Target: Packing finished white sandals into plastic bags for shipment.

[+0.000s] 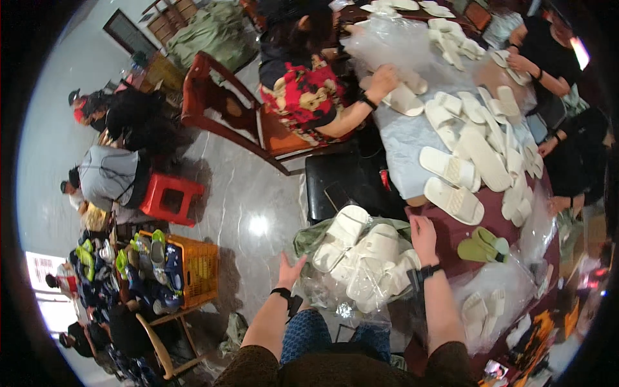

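A pile of white slide slippers (374, 248) lies before me in a green sack (308, 240), with clear plastic (367, 309) around the near slippers. My left hand (291, 268) is beside the pile's left side, fingers apart and nothing in it. On the other side, my right hand (423, 238) is between the pile and the table edge, its fingers extended and seemingly empty. Dark bands circle both my wrists. A pair of green slippers (480, 246) sits on the dark red tabletop (445, 233), right of my right hand.
More white slippers (474, 142) cover the pale blue sheet (403, 164) on the table. A person's hand (385, 79) touches slippers there; others work along the far right. Beyond my pile are a black seat (351, 184) and wooden chair (222, 100). An orange crate (201, 271) stands left.
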### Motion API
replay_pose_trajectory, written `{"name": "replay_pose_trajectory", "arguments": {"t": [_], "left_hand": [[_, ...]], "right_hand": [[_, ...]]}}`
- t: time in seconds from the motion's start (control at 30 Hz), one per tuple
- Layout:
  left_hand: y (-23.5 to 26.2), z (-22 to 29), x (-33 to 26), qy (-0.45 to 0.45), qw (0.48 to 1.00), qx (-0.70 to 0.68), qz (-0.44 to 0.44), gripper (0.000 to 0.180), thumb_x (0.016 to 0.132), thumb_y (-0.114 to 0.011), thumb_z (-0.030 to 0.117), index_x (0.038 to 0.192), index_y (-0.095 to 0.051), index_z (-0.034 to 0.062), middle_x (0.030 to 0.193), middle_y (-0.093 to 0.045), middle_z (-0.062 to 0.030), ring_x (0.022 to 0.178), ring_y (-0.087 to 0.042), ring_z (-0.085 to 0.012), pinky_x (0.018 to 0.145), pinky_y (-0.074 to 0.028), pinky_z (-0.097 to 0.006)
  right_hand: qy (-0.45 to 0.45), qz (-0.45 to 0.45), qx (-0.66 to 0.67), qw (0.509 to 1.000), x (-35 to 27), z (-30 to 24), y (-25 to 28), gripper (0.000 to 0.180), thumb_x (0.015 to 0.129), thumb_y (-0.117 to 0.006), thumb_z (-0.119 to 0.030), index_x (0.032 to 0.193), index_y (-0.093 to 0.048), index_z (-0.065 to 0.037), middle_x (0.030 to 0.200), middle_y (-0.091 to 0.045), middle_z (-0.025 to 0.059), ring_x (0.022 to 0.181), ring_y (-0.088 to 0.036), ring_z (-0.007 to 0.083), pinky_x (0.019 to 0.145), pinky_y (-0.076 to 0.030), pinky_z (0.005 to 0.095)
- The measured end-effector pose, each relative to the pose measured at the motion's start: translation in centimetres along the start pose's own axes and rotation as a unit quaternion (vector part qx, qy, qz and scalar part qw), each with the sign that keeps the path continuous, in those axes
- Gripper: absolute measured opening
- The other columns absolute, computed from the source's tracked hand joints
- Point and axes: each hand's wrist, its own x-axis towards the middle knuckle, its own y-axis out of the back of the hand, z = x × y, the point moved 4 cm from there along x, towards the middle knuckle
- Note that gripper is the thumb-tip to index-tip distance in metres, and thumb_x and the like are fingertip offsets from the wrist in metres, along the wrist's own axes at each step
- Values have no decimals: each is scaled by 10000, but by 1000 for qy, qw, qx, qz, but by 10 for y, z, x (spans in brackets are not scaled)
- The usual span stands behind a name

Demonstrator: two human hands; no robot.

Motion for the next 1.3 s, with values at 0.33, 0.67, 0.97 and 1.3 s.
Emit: {"name": "replay_pose_trajectory", "arguments": {"t": [0.33,0.67,0.97,1.3], "left_hand": [[-6,6,8,-70,988,-138,-27,541,827,-725,422,1109,-609,-25,801,-621,-51,702,-542,-146,645,-457,-310],[33,33,-43,20,902,-423,-91,247,844,-685,72,1079,-621,28,947,-650,4,845,-583,-108,763,-458,-250],[23,74,-18,-27,911,-407,-55,185,826,-612,-21,1005,-600,29,973,-646,-27,897,-580,-128,786,-453,-258],[62,32,-67,-57,919,-388,-50,175,774,-605,-48,935,-604,21,923,-620,-8,875,-567,-135,785,-435,-269]], "right_hand": [[15,-308,-415,856,37,64,-105,396,833,-607,-468,954,-714,-106,981,-704,105,972,-636,341,874,-446,505],[106,-68,-58,990,-5,9,-30,164,735,-725,-91,769,-569,-52,752,-577,98,785,-528,329,742,-409,428],[92,1,-61,994,16,1,-14,175,705,-606,37,844,-569,-62,838,-593,124,843,-585,351,710,-479,449],[7,44,-56,997,-81,1,53,195,806,-655,-18,999,-634,-39,883,-557,140,814,-582,330,736,-491,387]]}}
